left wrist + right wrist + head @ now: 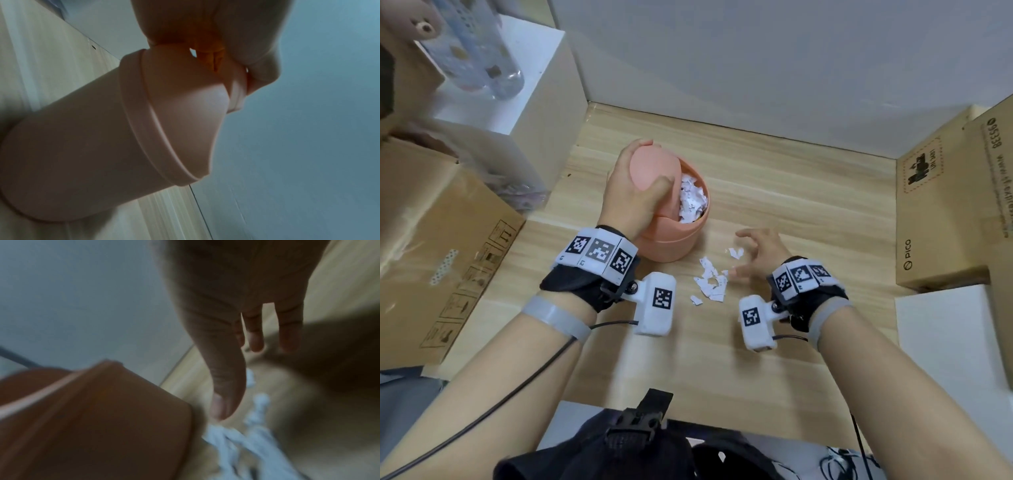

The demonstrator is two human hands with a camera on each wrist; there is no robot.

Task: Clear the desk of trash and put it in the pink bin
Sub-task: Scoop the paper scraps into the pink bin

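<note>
Currently: left hand (pixel 635 195) grips the pink bin's (pixel 674 241) swing lid (pixel 654 168), tipping it open for loading; paper already inside. Right hand (pixel 760 255), fingers spread and empty, hovers over torn scraps (pixel 710 281) on the desk (pixel 808 212), right of the bin.

We see a light wood-grain desk (pixel 774 192). On it stand the pink bin (pixel 671 240), cardboard boxes (pixel 941 205) at the right and a white box (pixel 530 89) at the left; torn paper scraps (pixel 710 281) lie just beside the bin.
</note>
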